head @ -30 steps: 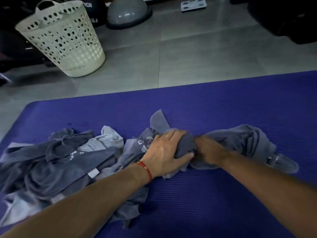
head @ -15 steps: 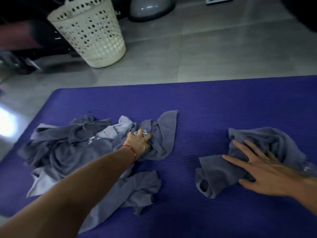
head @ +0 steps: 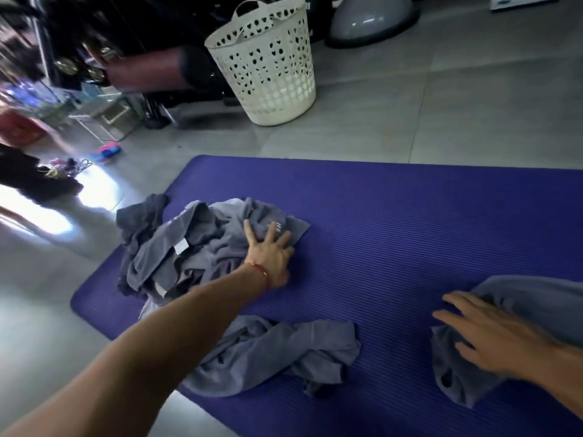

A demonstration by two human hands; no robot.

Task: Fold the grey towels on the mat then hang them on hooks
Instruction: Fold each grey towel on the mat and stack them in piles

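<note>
A purple mat (head: 410, 222) lies on the grey tiled floor. At its left end sits a crumpled pile of grey towels (head: 176, 247). My left hand (head: 271, 253) rests flat on the pile's right side, fingers spread and straight. Another grey towel (head: 277, 351) lies bunched near the mat's front edge, under my left forearm. A separate grey towel (head: 536, 304) lies at the right. My right hand (head: 492, 335) lies on it with fingers straight.
A white perforated laundry basket (head: 271, 67) stands on the floor beyond the mat. A grey dome (head: 372, 17) sits behind it. Dark furniture and clutter (head: 94, 58) fill the far left, with small items (head: 107, 151) on the floor.
My left hand let go of the towel it gripped and now lies flat on the pile. The view swung left. My right hand stays on the separate towel.
</note>
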